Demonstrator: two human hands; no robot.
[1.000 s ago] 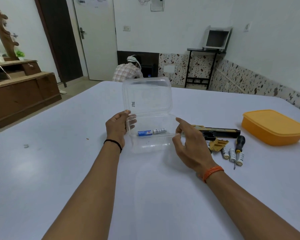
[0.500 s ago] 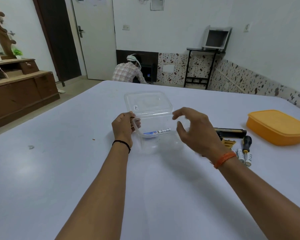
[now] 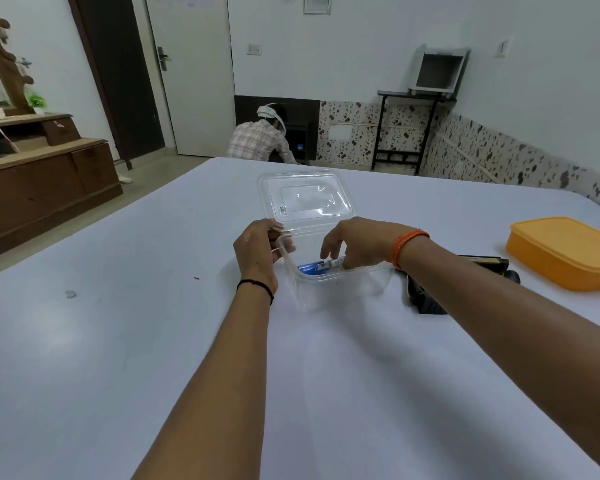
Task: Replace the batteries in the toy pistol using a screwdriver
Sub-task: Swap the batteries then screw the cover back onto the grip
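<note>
You are fetching fresh batteries: your left hand [image 3: 257, 252] holds the rim of the clear plastic hinged box [image 3: 329, 282], steadying it. Inside that box, your right hand [image 3: 352, 242] reaches with its grip narrowing over the blue-and-white batteries [image 3: 317, 266]; whether it holds one I cannot tell, so next pinch one and lift it out.

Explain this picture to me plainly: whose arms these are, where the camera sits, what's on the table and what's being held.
No machine here: a person wears a camera on the head, looking down at their own arms. The left hand holds the rim of a clear plastic box with its lid open. The right hand reaches inside toward the batteries; whether its grip has closed on one is unclear. On the white table also lie a partly hidden toy pistol and an orange container.
</note>
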